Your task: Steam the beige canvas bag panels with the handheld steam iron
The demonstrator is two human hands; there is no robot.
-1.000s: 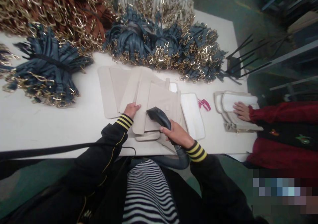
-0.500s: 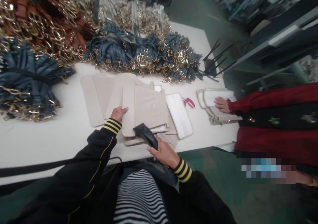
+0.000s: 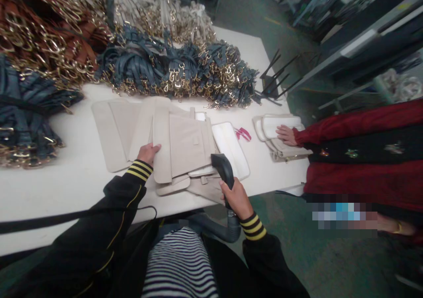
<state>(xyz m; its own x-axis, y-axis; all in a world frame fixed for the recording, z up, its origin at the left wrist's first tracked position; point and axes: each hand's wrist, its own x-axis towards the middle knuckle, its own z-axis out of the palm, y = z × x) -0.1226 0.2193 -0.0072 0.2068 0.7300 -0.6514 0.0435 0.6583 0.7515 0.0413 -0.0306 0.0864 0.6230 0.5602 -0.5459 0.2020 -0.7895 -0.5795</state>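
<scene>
Several beige bag pieces [image 3: 185, 143] lie overlapped on the white table [image 3: 29, 192]. My left hand [image 3: 148, 152] pinches the left edge of the top beige piece's long flap [image 3: 161, 157]. In my right hand [image 3: 238, 197] is a black nozzle [image 3: 225, 170] with a thick hose running down toward my lap. The nozzle's flat tip is at the lower right corner of the beige piece; whether they touch I cannot tell. A white padded panel [image 3: 233, 150] lies just beyond the nozzle.
Bundles of dark blue straps [image 3: 139, 68], brown straps [image 3: 49, 42] and cream straps [image 3: 158, 16] with gold clips line the back. A pink ribbon [image 3: 243, 134] lies right of centre. Another person's hand [image 3: 286, 135] rests on a second beige stack [image 3: 280, 150].
My right hand has moved the nozzle to the right, from the flap's lower edge to the beige piece's lower right corner, and turned it more upright. My left hand keeps its hold.
</scene>
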